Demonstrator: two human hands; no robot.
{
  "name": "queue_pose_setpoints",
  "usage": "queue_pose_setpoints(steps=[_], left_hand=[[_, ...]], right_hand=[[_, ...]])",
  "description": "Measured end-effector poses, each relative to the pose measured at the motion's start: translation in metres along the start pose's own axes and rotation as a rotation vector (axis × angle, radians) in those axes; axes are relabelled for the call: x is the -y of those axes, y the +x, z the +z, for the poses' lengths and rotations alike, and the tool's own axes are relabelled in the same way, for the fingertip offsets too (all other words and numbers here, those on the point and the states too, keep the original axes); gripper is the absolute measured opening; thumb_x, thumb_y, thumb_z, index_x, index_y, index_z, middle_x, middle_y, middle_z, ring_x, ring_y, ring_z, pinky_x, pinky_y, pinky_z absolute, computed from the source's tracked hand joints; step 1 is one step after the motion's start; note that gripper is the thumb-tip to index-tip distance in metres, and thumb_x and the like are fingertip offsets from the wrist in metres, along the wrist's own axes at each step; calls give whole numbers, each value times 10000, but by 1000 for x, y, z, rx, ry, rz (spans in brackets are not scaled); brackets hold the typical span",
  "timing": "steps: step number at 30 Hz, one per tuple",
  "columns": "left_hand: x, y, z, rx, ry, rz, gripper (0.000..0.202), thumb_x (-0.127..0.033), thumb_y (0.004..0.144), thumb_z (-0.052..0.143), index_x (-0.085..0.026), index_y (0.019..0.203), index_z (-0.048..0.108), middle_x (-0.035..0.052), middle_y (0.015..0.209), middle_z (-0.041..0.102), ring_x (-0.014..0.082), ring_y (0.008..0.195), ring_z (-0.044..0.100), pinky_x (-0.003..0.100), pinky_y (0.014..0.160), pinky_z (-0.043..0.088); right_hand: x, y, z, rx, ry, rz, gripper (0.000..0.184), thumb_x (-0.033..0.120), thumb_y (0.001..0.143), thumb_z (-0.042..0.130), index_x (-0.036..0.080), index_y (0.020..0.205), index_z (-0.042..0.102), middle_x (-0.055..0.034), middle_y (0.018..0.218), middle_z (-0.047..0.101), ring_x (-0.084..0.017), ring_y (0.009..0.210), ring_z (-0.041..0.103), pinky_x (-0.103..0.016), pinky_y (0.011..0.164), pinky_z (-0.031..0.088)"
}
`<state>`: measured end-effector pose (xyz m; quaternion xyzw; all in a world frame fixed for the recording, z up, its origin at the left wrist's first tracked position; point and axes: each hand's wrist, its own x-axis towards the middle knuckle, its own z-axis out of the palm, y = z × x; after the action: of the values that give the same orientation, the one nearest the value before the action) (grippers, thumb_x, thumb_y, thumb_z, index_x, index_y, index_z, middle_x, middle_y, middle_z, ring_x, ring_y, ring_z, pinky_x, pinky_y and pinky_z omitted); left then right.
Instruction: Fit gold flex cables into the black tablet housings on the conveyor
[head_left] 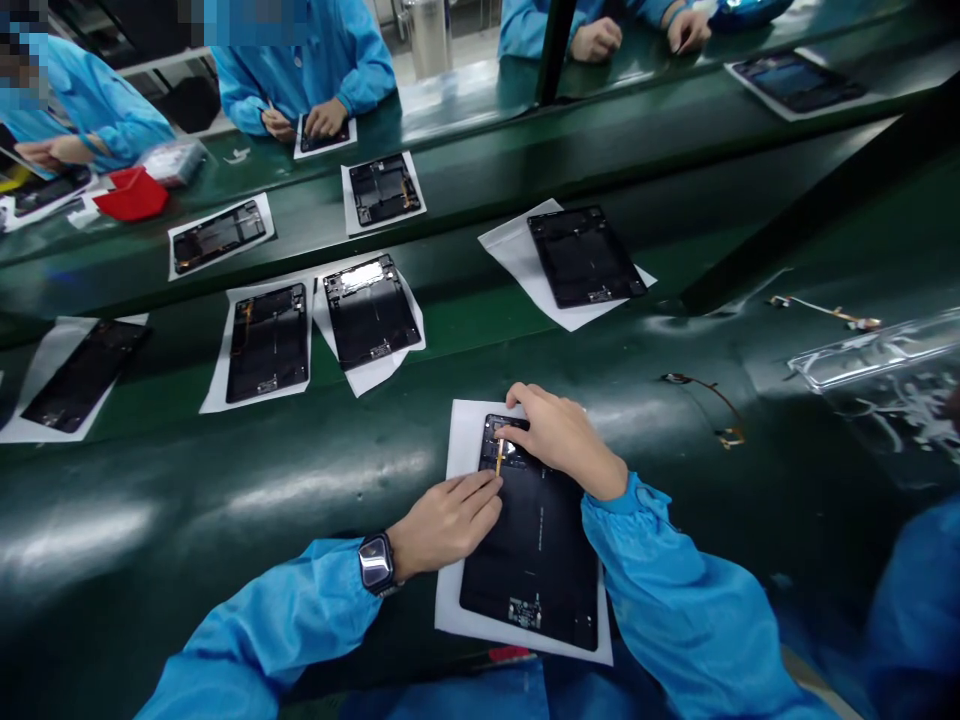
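Observation:
A black tablet back housing point(540, 560) lies on a white sheet point(450, 615) on the bench in front of me. A thin orange flex cable point(499, 457) runs along the housing's upper left part. My left hand point(450, 520), with a watch on its wrist, has its fingers closed at the cable's lower end. From the right, my right hand point(559, 440) reaches over the housing's top edge, its thumb at the cable's upper end. The palm and fingers of that hand hide the housing's upper right corner.
Two loose flex cables point(709, 392) point(825, 312) lie to the right, beside a clear plastic tray point(881, 350). Several housings on white sheets, including one tablet housing point(371, 315), lie beyond. A dark post point(787, 210) slants at right. Co-workers in blue sleeves point(360, 60) sit opposite, near a red bin point(133, 195).

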<state>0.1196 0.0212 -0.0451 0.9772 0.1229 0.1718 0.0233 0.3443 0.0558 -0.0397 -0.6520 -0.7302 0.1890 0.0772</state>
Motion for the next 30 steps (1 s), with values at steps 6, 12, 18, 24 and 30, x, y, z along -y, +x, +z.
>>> queue_pose_setpoints(steps=[6,12,18,24,30], left_hand=[[0,-1,4,31,10,4,197,-93,976,433,-56,1051,612,170,1169,673,251,1144,623,362,892,559],[0,0,3,4,19,0,211,-100,982,426,-70,1025,630,138,1158,686,244,1128,628,344,893,556],[1,0,3,28,12,7,185,-99,973,452,-57,1027,624,154,1165,679,260,1147,618,352,897,547],[1,0,2,114,-23,4,158,-122,966,478,-63,1027,611,163,1198,659,268,1177,598,366,908,548],[9,-1,0,80,-118,-76,266,-228,970,499,-80,1178,570,159,1281,604,252,1199,580,366,971,540]], right_hand=[[-1,0,2,-35,2,-9,316,397,827,714,240,993,496,4,933,628,-190,762,605,-291,551,228],[0,-1,2,-33,-7,-3,319,397,823,714,239,1003,504,-1,945,632,-184,744,604,-290,546,233],[0,-1,0,-41,-8,-14,324,390,815,724,236,997,503,-2,941,632,-186,737,610,-290,551,244],[1,-1,3,-52,-10,-17,311,387,821,718,236,999,512,-5,937,632,-188,735,612,-289,547,256],[0,-7,-10,-61,66,-13,136,332,924,565,217,996,563,-44,971,598,-195,786,609,-292,617,377]])
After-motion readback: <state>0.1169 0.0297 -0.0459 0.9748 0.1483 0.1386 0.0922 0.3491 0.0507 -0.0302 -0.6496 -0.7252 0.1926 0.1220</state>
